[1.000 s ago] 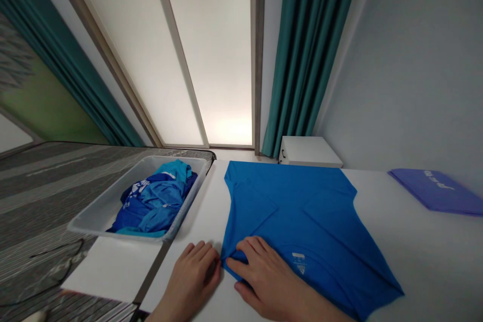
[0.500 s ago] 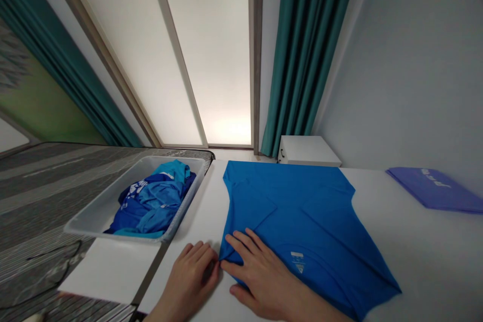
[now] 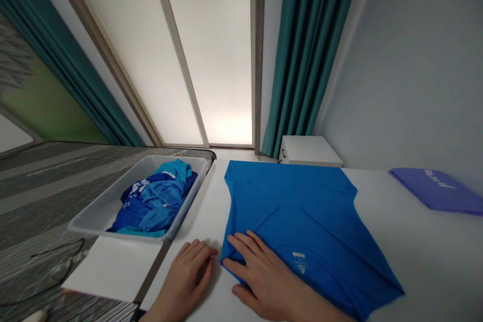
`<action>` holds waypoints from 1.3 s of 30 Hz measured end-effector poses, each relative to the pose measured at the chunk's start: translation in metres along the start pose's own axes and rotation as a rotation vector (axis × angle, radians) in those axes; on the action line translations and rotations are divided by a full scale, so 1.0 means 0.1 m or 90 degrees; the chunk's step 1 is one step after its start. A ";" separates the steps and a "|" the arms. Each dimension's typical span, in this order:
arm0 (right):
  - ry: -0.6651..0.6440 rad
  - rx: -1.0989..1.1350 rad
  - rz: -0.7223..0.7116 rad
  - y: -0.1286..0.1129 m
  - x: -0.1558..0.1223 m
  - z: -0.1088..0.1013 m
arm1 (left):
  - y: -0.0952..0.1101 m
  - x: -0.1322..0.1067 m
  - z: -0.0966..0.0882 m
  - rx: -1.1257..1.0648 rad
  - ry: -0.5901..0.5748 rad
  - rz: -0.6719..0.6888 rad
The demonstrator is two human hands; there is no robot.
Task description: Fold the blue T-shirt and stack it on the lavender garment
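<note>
A bright blue short-sleeved T-shirt (image 3: 302,201) lies flat on the white table (image 3: 422,246). The right hand (image 3: 260,271) presses on its lower edge, fingers spread and released; the left hand (image 3: 184,276) rests at eight o'clock (fingers relaxed, holding nothing), just beside it.

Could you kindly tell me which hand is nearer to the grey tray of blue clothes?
Left. The left hand lies on the white table, closer to the grey tray; the right hand rests farther away, on the blue T-shirt.
</note>
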State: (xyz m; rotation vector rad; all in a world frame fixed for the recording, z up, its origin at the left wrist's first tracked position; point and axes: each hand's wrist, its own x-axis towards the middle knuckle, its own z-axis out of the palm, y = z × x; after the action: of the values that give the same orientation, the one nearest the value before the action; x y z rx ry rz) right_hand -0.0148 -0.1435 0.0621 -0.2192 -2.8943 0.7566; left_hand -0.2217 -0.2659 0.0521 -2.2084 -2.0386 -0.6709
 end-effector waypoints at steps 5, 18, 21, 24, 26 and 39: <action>-0.007 0.001 -0.006 0.00 0.00 0.00 | 0.01 -0.01 0.00 -0.003 -0.027 0.037; 0.078 -0.037 -0.020 0.06 0.03 0.03 | 0.06 -0.03 -0.09 0.056 -0.129 0.129; 0.071 -0.050 -0.019 0.05 0.03 0.01 | 0.04 -0.01 -0.13 0.068 -0.152 0.150; 0.046 -0.045 -0.020 0.04 0.03 -0.01 | 0.02 0.00 -0.15 0.069 -0.157 0.169; 0.029 -0.040 -0.016 0.04 0.02 -0.02 | 0.01 0.01 -0.15 0.055 -0.131 0.158; 0.049 -0.042 -0.012 0.08 0.00 0.02 | 0.02 0.10 0.08 0.083 -0.036 0.138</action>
State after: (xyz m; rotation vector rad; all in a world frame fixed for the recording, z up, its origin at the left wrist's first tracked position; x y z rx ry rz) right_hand -0.0140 -0.1375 0.0562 -0.2234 -2.8473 0.6358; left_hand -0.2172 -0.2536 0.0491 -2.3499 -1.7724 -0.4465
